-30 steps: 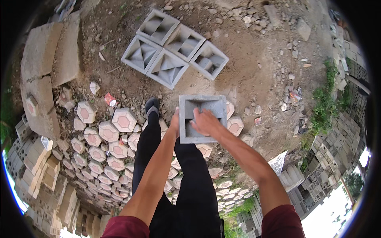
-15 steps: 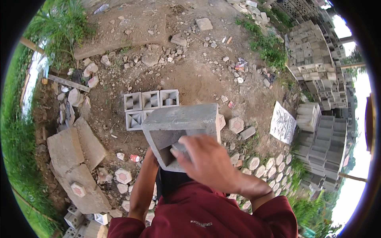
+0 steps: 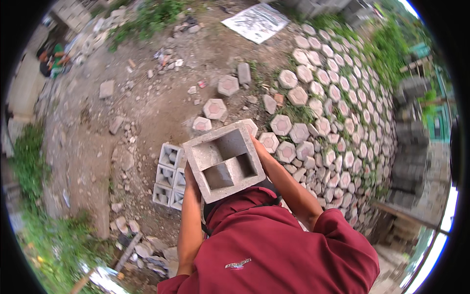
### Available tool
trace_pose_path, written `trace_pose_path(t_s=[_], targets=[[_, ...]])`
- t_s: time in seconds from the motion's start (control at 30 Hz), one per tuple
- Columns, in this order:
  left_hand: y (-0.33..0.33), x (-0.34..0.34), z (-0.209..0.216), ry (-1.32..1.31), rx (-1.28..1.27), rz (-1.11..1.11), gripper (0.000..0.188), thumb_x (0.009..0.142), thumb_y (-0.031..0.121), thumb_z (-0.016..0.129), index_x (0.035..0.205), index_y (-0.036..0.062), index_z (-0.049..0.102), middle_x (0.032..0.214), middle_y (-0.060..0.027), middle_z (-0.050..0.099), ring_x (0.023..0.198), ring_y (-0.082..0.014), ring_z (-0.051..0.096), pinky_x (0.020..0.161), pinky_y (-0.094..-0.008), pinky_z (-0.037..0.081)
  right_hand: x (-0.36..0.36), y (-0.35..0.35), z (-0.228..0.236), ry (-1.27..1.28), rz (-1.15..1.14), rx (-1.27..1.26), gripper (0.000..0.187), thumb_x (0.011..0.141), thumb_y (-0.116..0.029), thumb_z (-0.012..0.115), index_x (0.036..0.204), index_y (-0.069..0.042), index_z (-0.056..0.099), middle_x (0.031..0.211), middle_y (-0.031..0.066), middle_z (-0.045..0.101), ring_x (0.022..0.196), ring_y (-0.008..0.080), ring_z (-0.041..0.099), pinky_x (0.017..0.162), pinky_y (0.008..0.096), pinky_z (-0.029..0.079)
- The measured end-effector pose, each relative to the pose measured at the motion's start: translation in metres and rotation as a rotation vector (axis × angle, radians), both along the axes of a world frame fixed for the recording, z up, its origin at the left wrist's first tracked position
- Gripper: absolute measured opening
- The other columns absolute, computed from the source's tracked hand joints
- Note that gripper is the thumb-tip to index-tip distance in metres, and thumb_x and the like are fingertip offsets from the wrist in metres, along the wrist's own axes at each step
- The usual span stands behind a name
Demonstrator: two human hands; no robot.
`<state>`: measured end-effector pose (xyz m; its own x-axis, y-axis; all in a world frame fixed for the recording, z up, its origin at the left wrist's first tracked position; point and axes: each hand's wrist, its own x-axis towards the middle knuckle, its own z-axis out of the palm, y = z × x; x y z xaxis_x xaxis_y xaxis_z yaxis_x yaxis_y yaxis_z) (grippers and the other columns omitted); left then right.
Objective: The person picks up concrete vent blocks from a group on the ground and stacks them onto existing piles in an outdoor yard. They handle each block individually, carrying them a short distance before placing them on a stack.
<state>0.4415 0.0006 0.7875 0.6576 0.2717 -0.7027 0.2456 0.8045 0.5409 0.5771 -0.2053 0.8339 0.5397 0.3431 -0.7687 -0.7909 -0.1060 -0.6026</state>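
Observation:
A hollow grey concrete block [image 3: 203,153] with an inner divider is held up in front of me, its open cells facing upward. My left hand [image 3: 192,182] grips its left side, and my right hand [image 3: 258,147] grips the right side. The block hides most of my fingers. Just beyond my left hand, several similar hollow blocks [image 3: 165,176] stand on the dirt in two rows, partly covered by my arm and the held block.
Hexagonal pavers [image 3: 281,125] spread across the ground to the right. A white printed sheet [image 3: 255,22] lies at the far side. Rubble [image 3: 146,249] and a plank [image 3: 128,252] are at lower left. A person [image 3: 53,62] is at far left.
My view has turned to the right. My right hand has moved from the block's opening to its right side. The block now shows its divided cells more squarely upward.

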Motion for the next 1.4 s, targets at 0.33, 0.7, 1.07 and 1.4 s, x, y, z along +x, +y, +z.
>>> trace_pose_path(t_s=[0.33, 0.7, 1.07, 1.4], targets=[[-0.133, 0.143, -0.021, -0.086, 0.03, -0.734, 0.047, 0.09, 0.043, 0.043, 0.114, 0.0061, 0.06, 0.104, -0.0086, 0.063, 0.094, -0.026, 0.059, 0.086, -0.0384, 0.047, -0.016, -0.181, 0.033, -0.03, -0.702, 0.172, 0.07, 0.093, -0.06, 0.036, 0.131, -0.004, 0.05, 0.12, 0.0106, 0.057, 0.104, 0.0199, 0.056, 0.091, 0.0304, 0.043], [-0.289, 0.271, 0.01, -0.304, -0.035, -1.115, 0.037, 0.096, 0.032, 0.04, 0.108, 0.0035, 0.061, 0.095, -0.0051, 0.063, 0.084, -0.0177, 0.058, 0.079, -0.0333, 0.047, -0.004, -0.296, 0.027, -0.286, -1.149, 0.257, 0.059, 0.096, -0.053, 0.032, 0.13, -0.008, 0.049, 0.118, 0.0123, 0.057, 0.102, 0.0235, 0.057, 0.092, 0.0372, 0.045], [-0.425, 0.402, 0.055, -0.226, -0.136, -1.29, 0.037, 0.093, 0.03, 0.043, 0.112, 0.0022, 0.059, 0.101, -0.0104, 0.063, 0.089, -0.0224, 0.061, 0.082, -0.0371, 0.05, 0.094, -0.396, -0.004, -0.418, -1.372, 0.241, 0.058, 0.095, -0.053, 0.036, 0.131, -0.009, 0.049, 0.117, 0.008, 0.058, 0.101, 0.0191, 0.056, 0.089, 0.0326, 0.045], [-0.538, 0.621, 0.039, -0.406, -0.054, -1.355, 0.043, 0.094, 0.038, 0.04, 0.112, 0.0037, 0.059, 0.1, -0.0088, 0.062, 0.088, -0.0217, 0.059, 0.082, -0.036, 0.047, 0.305, -0.505, 0.067, -0.425, -1.414, 0.136, 0.051, 0.095, -0.048, 0.04, 0.114, -0.006, 0.06, 0.099, 0.0053, 0.064, 0.084, 0.0142, 0.059, 0.078, 0.0304, 0.049]])
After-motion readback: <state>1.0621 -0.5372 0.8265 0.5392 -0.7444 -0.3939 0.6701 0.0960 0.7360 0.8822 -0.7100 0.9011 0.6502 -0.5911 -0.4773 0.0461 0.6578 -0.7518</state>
